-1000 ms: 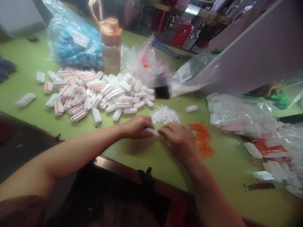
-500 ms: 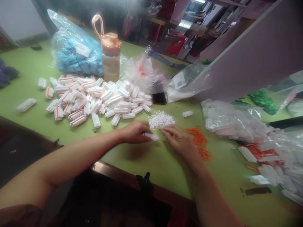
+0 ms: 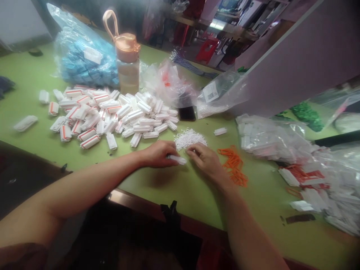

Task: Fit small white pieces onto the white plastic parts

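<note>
My left hand (image 3: pixel 159 153) rests on the green table (image 3: pixel 182 187) with its fingers closed on a small white plastic piece (image 3: pixel 178 159). My right hand (image 3: pixel 204 159) lies just to its right, fingers curled in a pinch at the near edge of a little heap of tiny white parts (image 3: pixel 189 138). What the right fingers hold is too small to make out. A loose heap of orange clips (image 3: pixel 233 166) lies just right of that hand. A big pile of white pieces with orange stripes (image 3: pixel 107 115) spreads to the left.
A pink-capped water bottle (image 3: pixel 127 62) and a bag of blue parts (image 3: pixel 81 60) stand at the back left. A black phone (image 3: pixel 186 112) lies by clear bags (image 3: pixel 171 84). Bagged white pieces (image 3: pixel 270 138) cover the right side. One white piece (image 3: pixel 219 131) lies alone.
My right hand has moved off the white piece and up toward the heap of tiny white parts. My left hand keeps hold of the piece. The view has shifted slightly.
</note>
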Available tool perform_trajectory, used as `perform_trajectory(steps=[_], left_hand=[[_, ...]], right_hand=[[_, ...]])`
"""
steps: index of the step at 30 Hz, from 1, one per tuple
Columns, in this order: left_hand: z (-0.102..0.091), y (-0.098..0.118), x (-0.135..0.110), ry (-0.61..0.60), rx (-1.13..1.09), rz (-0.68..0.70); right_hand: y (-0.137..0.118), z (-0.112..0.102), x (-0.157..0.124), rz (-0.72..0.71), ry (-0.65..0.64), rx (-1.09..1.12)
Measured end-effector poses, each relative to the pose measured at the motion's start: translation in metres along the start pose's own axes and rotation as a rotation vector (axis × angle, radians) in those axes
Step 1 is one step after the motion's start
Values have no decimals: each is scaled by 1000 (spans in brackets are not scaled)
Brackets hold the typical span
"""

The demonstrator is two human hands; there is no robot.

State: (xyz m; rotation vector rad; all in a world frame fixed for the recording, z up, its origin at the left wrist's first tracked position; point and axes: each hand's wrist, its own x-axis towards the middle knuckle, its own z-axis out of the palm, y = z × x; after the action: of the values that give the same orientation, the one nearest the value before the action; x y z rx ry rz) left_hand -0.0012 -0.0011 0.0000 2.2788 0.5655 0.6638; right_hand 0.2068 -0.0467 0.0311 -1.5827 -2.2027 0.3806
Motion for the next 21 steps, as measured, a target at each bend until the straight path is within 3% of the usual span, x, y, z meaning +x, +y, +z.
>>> perform_trajectory(steps=[5, 16, 21], left_hand=[[1, -2, 0, 5, -6, 12], [-1, 2, 0, 13, -9, 5], [0, 5, -1, 21, 8, -16]], right_hand=[[-5, -5, -8, -88, -28, 147], [-18, -1, -13, -281, 72, -398], [-33, -5, -17, -314, 44, -506]])
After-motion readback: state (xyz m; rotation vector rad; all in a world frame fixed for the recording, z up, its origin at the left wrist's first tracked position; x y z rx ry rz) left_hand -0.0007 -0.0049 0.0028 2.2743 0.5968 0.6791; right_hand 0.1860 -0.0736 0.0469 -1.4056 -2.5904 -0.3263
